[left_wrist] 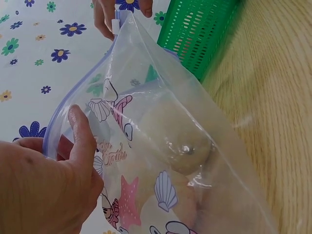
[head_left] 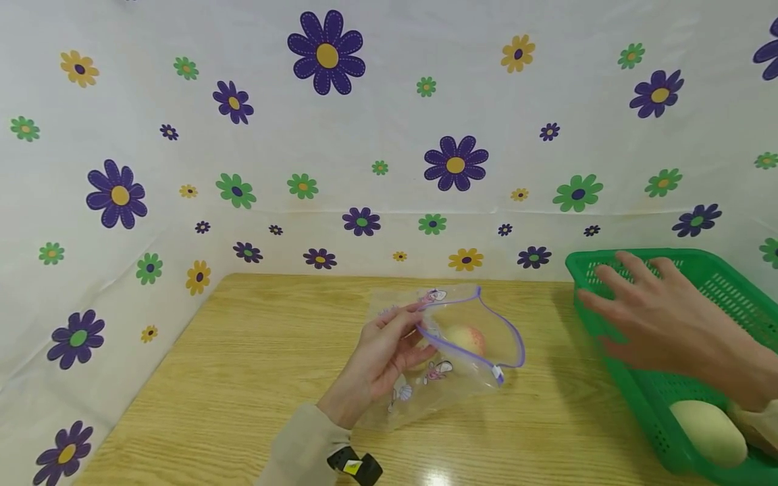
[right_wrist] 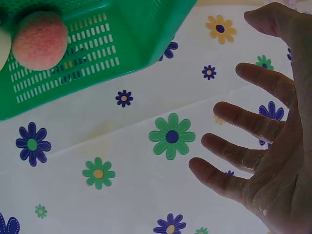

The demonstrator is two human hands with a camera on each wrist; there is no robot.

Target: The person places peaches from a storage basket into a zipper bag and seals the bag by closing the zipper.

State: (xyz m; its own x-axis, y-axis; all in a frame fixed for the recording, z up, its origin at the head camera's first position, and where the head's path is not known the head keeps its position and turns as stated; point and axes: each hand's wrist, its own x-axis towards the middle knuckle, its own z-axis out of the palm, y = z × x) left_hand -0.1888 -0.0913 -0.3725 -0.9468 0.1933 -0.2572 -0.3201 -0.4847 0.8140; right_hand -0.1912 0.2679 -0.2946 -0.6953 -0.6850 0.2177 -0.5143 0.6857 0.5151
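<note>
My left hand [head_left: 385, 354] grips a clear zip bag [head_left: 425, 398] with a purple zip edge and cartoon prints, thumb outside and fingers inside its mouth. The mouth gapes to the right, with a white slider [head_left: 498, 372] at its near end. Inside lies a peach [head_left: 467, 339], pale with a red blush; the left wrist view shows a yellowish round fruit [left_wrist: 176, 139] through the plastic. Over the far left rim of a green basket [head_left: 629, 398], my right hand [head_left: 659, 314] is spread and holds nothing. A pink-red peach [right_wrist: 40, 41] sits in the basket.
A pale round fruit [head_left: 708, 432] lies in the basket's near end, with another fruit [head_left: 754, 428] partly hidden beside it. The bag rests on a wooden table [head_left: 273, 337]. Behind and to the left hangs a white flower-print cloth [head_left: 383, 121].
</note>
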